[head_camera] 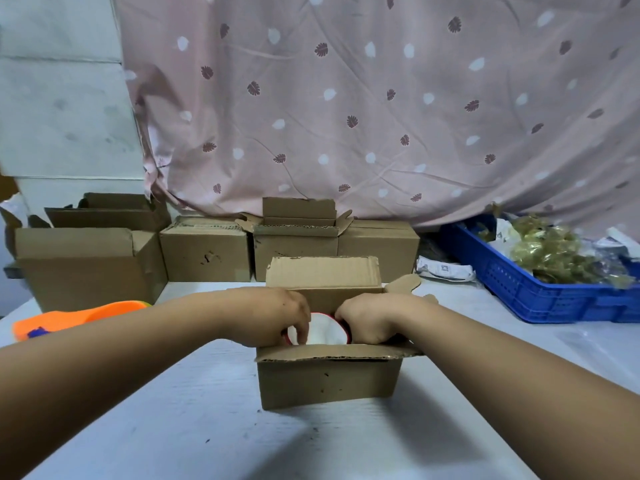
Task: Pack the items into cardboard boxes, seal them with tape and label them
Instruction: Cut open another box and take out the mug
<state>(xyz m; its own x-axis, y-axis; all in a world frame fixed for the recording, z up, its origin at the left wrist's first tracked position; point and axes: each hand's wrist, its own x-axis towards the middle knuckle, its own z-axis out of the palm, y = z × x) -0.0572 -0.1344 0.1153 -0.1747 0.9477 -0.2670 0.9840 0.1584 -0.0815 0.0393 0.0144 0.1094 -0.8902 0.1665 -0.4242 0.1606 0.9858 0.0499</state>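
Box: open cardboard box (329, 379) mid-table, upright; far flap stands up, near flap folds out toward the person, right flap sticks out to the side.
Disc: round item (325, 329), white face with red rim, inside the box at its opening, tilted; partly hidden by both hands.
Left hand: left hand (280, 317) reaches into the box from the left; fingers curl over the disc's left edge and grip it.
Right hand: right hand (370, 320) reaches in from the right; fingers curl down against the disc's right rim and hold it; fingertips hidden inside the box.
Table: white table (242, 427), some dark specks on it.
Back row: several cardboard boxes (207, 254) along the far edge, some open, some with flaps shut.
Crate: blue plastic crate (540, 299) far right, holding bagged yellowish goods.
Packet: white packet (443, 270) lies between crate and back row.
Orange object: orange plastic thing (76, 317) at far left, behind the left forearm; kind unclear.
Backdrop: pink leaf-print cloth (346, 98) hangs behind the table.
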